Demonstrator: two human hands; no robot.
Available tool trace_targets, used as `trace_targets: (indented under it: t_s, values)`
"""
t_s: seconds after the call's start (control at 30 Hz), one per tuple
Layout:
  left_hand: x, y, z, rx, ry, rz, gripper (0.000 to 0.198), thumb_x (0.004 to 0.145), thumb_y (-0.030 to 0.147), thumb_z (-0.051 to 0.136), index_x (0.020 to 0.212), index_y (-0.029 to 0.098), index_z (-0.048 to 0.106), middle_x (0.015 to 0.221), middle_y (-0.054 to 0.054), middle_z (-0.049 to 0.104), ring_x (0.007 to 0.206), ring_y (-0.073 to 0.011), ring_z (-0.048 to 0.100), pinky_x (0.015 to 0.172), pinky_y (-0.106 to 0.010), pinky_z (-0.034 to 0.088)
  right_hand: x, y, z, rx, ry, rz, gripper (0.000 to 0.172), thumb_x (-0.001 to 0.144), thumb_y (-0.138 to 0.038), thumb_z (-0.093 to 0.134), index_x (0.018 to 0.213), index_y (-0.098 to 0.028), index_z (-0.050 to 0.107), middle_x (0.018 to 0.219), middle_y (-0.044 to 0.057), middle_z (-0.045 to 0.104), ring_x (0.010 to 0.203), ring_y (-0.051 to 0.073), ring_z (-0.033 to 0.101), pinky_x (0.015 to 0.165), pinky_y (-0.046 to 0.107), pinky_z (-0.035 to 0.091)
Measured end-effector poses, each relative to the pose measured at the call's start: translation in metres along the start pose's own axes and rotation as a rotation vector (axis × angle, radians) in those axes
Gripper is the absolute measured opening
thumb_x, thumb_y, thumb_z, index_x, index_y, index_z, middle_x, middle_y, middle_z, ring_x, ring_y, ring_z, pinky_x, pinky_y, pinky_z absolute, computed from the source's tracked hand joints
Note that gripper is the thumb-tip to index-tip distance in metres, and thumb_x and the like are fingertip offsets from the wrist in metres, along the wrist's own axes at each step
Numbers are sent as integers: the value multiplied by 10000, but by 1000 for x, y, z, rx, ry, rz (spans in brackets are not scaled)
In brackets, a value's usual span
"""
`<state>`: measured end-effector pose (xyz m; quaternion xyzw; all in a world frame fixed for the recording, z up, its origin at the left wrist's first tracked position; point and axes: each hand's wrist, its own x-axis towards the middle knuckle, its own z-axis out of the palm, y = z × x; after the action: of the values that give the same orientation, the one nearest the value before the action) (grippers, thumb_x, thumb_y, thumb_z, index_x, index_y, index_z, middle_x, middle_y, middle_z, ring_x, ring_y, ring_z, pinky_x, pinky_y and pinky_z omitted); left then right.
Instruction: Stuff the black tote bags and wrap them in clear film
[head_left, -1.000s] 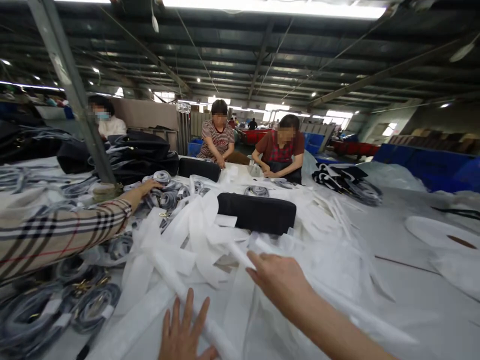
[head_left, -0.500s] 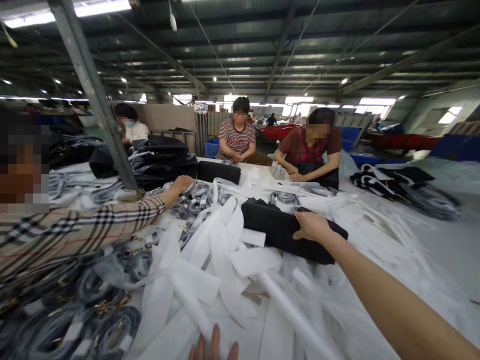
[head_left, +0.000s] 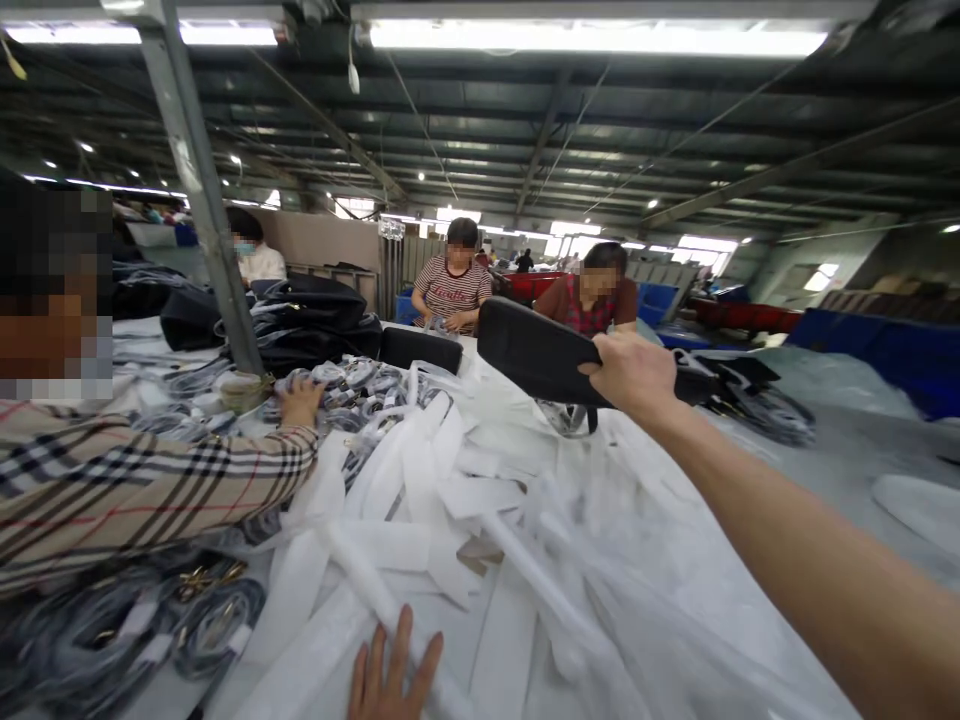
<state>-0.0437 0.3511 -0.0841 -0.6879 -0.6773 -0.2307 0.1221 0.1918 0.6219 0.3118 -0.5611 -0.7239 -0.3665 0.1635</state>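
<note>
My right hand [head_left: 634,375] grips the near edge of a black bag [head_left: 536,350], held up over the far part of the table, its long flat side toward me. A coil of wrapped strap [head_left: 566,418] shows just beneath the bag. My left hand [head_left: 394,668] lies with fingers spread on the white foam strips [head_left: 375,590] at the front. Those strips spread in a loose heap across the middle. Part of the bag is hidden behind my right hand.
A co-worker's plaid sleeve [head_left: 225,470] reaches in from the left toward coiled straps [head_left: 375,385]. Black bags [head_left: 307,320] are piled behind a metal post [head_left: 202,190]. Two people sit across the table. More coils with brass clips [head_left: 202,580] lie front left.
My right hand has lifted the black bag off the foam heap. My left hand has come further into view. The co-worker's hand at left has drawn back leftward.
</note>
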Motion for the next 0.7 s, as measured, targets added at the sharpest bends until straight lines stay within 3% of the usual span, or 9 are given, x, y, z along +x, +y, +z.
trace_targets:
  t_s: [0.1, 0.23, 0.33, 0.43, 0.57, 0.63, 0.7]
  values:
    - [6, 1, -20, -149, -68, -19, 760, 684, 361, 698, 1390, 336, 417, 1544, -77, 253, 1328, -413, 354, 1059, -577, 304, 7, 18, -73, -15, 119, 36, 247, 803, -397, 596, 867, -162, 639, 874, 90, 656, 843, 244, 560, 615, 308, 333]
    - [5, 2, -52, -354, -80, -25, 714, 758, 271, 586, 1432, 293, 348, 1566, -105, 170, 1365, -384, 309, 1060, -583, 311, -15, 28, -183, -32, 265, 69, 304, 791, -453, 616, 830, -152, 641, 833, 84, 642, 812, 243, 549, 612, 313, 328]
    - [-20, 3, -78, -541, -124, -31, 665, 800, 218, 502, 1441, 255, 329, 1569, -116, 155, 1389, -314, 290, 1096, -521, 301, -48, 24, -266, -50, 351, 74, 324, 783, -472, 633, 809, -149, 640, 823, 72, 641, 783, 220, 534, 607, 304, 312]
    - [-65, 0, -112, -770, -170, -146, 634, 841, 288, 477, 1446, 220, 302, 1564, -125, 180, 1400, -281, 272, 1115, -465, 297, -90, 11, -338, -62, 397, 34, 331, 781, -480, 646, 796, -149, 643, 802, 55, 644, 762, 193, 530, 587, 292, 281]
    - [-126, -12, -174, -1195, -228, -496, 766, 850, 526, 470, 1475, 204, 166, 1549, -169, 199, 1322, -302, 411, 1053, -426, 393, -160, -13, -404, -25, 483, -77, 360, 787, -522, 634, 707, -172, 614, 703, 28, 616, 726, 181, 546, 562, 284, 277]
    - [-150, -24, -206, -1390, -235, -656, 845, 800, 615, 510, 1471, 234, 166, 1520, -185, 265, 1247, -307, 501, 1012, -424, 428, -203, -29, -423, 55, 499, -154, 375, 815, -535, 600, 677, -186, 591, 665, 20, 597, 693, 176, 545, 563, 281, 299]
    - [-174, -38, -234, -1543, -221, -860, 873, 763, 670, 525, 1462, 274, 183, 1474, -181, 352, 1190, -308, 553, 986, -445, 443, -254, -50, -432, 180, 431, -244, 357, 858, -508, 554, 682, -198, 584, 652, 16, 585, 661, 169, 533, 581, 276, 329]
